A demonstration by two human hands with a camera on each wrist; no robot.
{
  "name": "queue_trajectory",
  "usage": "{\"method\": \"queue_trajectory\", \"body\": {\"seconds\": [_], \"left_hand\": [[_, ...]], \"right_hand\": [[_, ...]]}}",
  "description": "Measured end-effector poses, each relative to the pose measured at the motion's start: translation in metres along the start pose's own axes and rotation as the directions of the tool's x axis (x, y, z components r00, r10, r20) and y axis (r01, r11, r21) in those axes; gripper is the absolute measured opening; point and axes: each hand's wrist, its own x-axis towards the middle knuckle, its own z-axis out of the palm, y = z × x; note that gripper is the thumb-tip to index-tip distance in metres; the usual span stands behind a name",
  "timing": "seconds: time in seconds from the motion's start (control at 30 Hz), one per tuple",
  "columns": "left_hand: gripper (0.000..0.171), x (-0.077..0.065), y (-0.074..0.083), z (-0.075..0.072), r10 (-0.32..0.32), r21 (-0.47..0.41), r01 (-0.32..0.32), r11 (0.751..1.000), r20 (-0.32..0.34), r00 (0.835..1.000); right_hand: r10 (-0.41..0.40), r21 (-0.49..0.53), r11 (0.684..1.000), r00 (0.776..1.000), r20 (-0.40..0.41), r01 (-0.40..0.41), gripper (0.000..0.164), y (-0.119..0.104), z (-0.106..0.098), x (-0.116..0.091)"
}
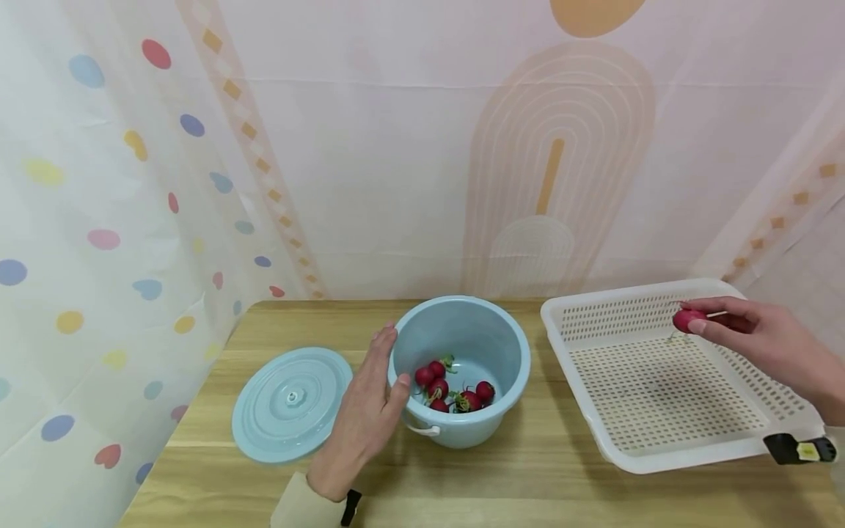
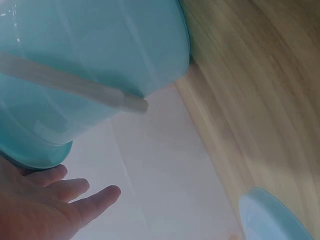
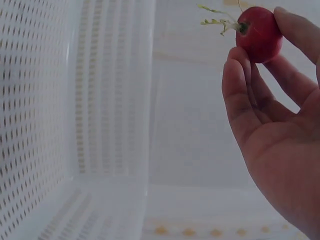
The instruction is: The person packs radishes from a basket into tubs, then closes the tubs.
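Observation:
My right hand [image 1: 769, 337] pinches a red radish [image 1: 689, 320] between thumb and fingertips, above the white perforated basket [image 1: 584, 400]. Short green stems on the radish [image 3: 259, 35] show in the right wrist view. With fingers extended, my left hand [image 1: 370, 407] rests against the left rim of the light blue bucket [image 1: 518, 352]. Several red radishes [image 1: 437, 389] with green tops lie on the bucket's floor. The bucket's white handle [image 2: 75, 85] hangs down its side in the left wrist view.
A light blue round lid [image 1: 290, 407] lies on the wooden table [image 1: 475, 491], left of the bucket. The basket stands to the bucket's right. Behind the table hangs a patterned curtain [image 1: 396, 183].

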Motion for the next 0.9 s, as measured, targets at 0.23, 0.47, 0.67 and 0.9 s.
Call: {"method": "queue_trajectory", "body": {"seconds": [0.23, 0.47, 0.67, 0.9], "left_hand": [[0.064, 0.000, -0.001, 0.000, 0.019, 0.002, -0.019, 1.000, -0.016, 1.000], [0.064, 0.001, -0.003, 0.000, 0.029, -0.008, -0.029, 1.000, -0.025, 0.999], [0.064, 0.000, -0.003, -0.001, 0.031, -0.014, -0.031, 0.999, -0.035, 0.999], [0.064, 0.000, -0.001, 0.001, 0.030, -0.018, -0.030, 0.999, -0.018, 0.999]], "right_hand": [[0.000, 0.078, 0.997, 0.997, -0.075, 0.006, 0.033, -0.026, 0.014, -0.012], [0.027, 0.136, 0.991, 0.992, -0.126, -0.009, 0.036, -0.053, 0.028, -0.020], [-0.029, 0.201, 0.978, 0.985, -0.172, 0.063, 0.037, -0.073, 0.047, -0.023], [-0.087, 0.237, 0.962, 0.973, -0.214, 0.138, 0.037, -0.100, 0.068, -0.031]]}}
